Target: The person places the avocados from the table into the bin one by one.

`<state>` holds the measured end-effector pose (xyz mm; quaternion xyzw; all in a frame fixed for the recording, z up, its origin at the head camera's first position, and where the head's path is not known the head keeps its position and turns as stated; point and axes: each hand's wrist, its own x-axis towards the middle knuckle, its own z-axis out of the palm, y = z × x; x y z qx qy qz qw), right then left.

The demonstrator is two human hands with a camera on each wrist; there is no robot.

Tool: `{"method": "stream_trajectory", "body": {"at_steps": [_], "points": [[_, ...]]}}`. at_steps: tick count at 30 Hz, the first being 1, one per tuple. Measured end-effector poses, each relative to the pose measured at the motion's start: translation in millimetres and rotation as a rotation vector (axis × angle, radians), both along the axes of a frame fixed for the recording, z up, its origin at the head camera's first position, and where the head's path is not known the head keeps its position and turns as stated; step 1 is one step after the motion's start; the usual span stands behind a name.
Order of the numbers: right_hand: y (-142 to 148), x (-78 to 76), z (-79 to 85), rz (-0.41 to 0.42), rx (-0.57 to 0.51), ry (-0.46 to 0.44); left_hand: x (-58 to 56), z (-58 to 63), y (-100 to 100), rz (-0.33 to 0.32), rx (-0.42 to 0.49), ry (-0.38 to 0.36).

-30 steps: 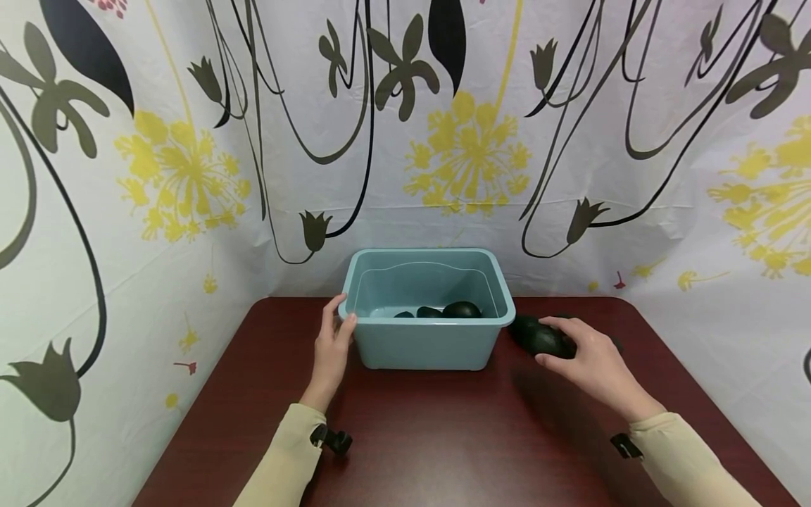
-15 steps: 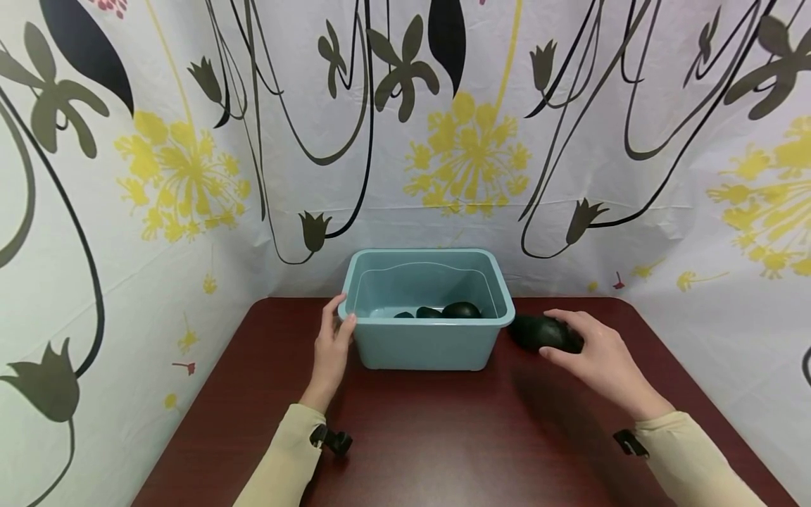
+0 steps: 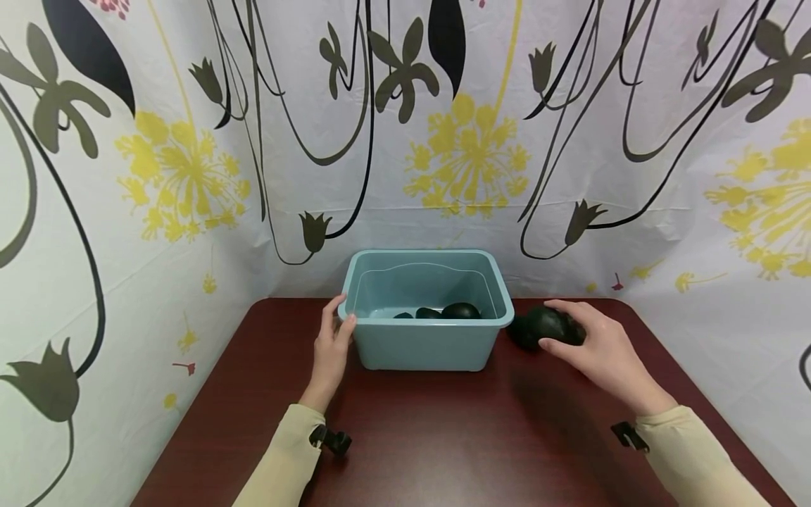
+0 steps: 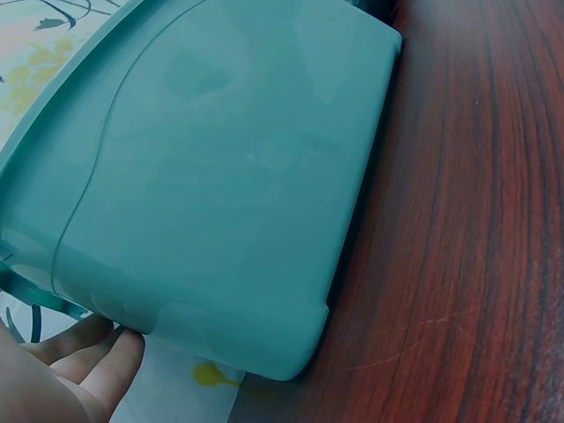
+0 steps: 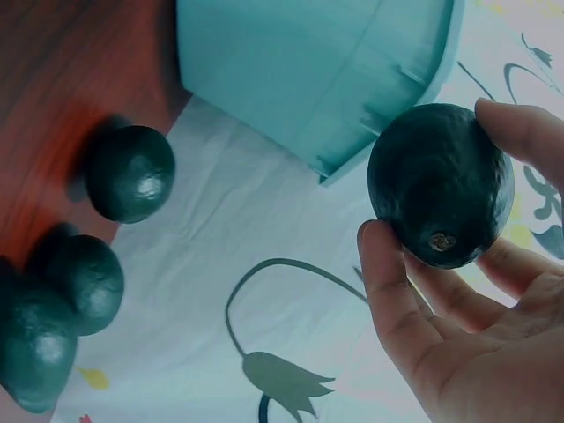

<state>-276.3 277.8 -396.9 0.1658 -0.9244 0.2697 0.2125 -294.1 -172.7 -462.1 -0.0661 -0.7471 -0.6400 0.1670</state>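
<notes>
- Pinches an avocado (image 5: pixel 441 181) between thumb and curled fingers of the right hand (image 3: pixel 602 348), just right of the bin (image 3: pixel 424 348);
- Touches the bin's left front corner with the left hand (image 3: pixel 331 348), thumb and fingers spread;
- Shows loose avocados (image 5: pixel 130 174) near the table's (image 3: pixel 443 429) edge, with dark fruit (image 3: pixel 461 310) in the bin;
- Backs onto flowered cloth (image 3: pixel 304 183).

Right fingers (image 3: pixel 573 310) grip a dark fruit (image 3: pixel 550 324) beside the blue bin (image 3: pixel 424 348).
</notes>
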Motion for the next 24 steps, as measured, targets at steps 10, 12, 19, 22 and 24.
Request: {"method": "stream_trajectory", "body": {"at_steps": [10,12,19,22,24], "points": [[-11,-1.8,16.7,0.020,-0.013,0.042,-21.0,-28.0,-6,0.018,0.008,0.024],[-14,-2.7,18.8,0.025,-0.016,0.053,-21.2,-28.6,-5,0.025,0.001,0.033],[-26,-7.5,28.7,0.046,-0.034,0.079,-21.0,-28.8,-4,0.046,-0.021,0.053],[-31,-10.3,33.4,0.062,-0.042,0.086,-21.1,-28.8,-4,0.045,-0.028,0.052],[-35,-12.6,36.2,0.074,-0.048,0.084,-21.2,-28.7,-4,0.043,-0.026,0.050]]}}
